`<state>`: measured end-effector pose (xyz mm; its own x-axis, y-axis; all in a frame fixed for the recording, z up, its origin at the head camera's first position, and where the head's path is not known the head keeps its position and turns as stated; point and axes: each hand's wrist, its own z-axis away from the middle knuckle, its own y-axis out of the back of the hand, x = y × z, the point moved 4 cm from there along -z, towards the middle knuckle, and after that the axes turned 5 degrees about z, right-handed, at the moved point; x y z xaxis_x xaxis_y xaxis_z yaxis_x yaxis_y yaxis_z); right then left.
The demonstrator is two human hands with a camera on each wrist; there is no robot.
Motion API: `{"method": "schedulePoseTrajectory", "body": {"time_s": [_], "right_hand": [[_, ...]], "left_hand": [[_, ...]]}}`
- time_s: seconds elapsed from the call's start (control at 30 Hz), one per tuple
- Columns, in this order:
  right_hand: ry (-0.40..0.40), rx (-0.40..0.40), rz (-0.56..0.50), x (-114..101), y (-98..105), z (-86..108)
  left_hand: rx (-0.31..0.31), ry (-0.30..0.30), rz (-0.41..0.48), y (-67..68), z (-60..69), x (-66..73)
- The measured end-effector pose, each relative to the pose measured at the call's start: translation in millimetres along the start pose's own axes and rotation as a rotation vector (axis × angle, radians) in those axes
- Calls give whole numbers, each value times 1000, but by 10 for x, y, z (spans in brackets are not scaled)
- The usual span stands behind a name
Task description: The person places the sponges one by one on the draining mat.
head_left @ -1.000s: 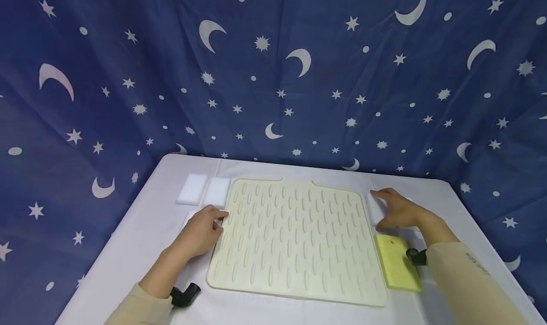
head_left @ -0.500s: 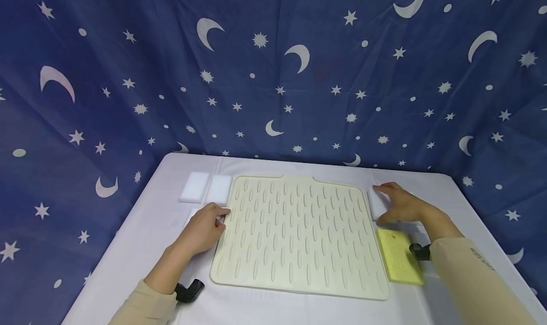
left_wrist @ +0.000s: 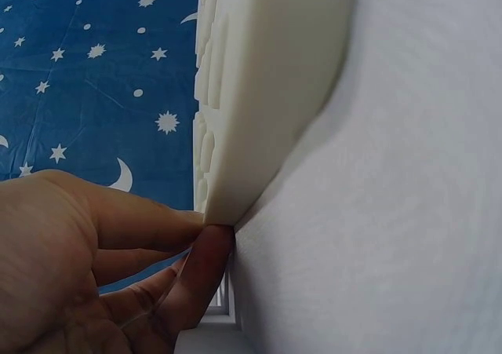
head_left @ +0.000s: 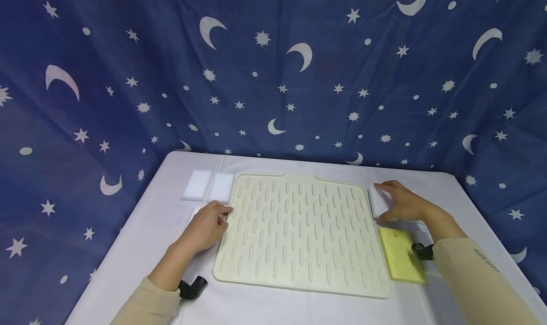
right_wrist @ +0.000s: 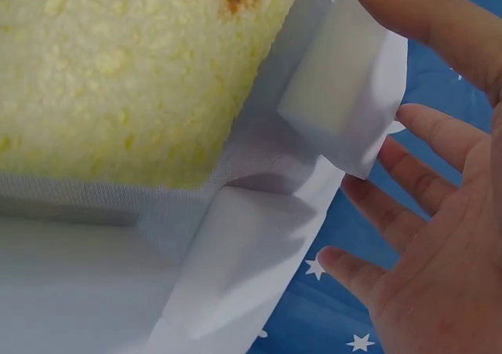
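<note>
A cream mat with raised oval ridges (head_left: 301, 234) lies in the middle of the white table. My left hand (head_left: 207, 227) is at its left edge; in the left wrist view, thumb and fingertips pinch the rim of the mat (left_wrist: 274, 79). My right hand (head_left: 403, 204) spans a white sponge block (head_left: 378, 202) beside the mat's right edge. In the right wrist view the thumb and fingertips touch opposite sides of this white block (right_wrist: 345, 79). Just nearer lies a yellow sponge (head_left: 401, 256) with a small brown spot.
Two white blocks lie side by side at the back left, one here (head_left: 197, 186). Another white block (head_left: 194, 213) is partly covered by my left hand. A further white block (right_wrist: 243, 252) shows in the right wrist view. A blue star-and-moon curtain (head_left: 273, 68) hangs behind the table.
The head view has shifted slightly. Both hands keep nearly the same places at the mat's left edge and the right white block; nothing has been let go.
</note>
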<state>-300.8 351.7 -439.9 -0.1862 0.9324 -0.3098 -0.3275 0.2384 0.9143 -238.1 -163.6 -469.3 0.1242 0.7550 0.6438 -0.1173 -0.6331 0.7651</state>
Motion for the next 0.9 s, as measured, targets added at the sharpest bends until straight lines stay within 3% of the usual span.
{"method": "schedulePoseTrajectory", "body": {"time_s": [0.23, 0.47, 0.9], "right_hand": [[0, 7, -5, -26, 25, 29], [3, 16, -15, -79, 71, 43], [35, 34, 5, -179, 68, 35]], "left_hand": [[1, 3, 1, -4, -1, 9], [21, -32, -22, -4, -12, 8], [22, -26, -22, -5, 10, 7]]}}
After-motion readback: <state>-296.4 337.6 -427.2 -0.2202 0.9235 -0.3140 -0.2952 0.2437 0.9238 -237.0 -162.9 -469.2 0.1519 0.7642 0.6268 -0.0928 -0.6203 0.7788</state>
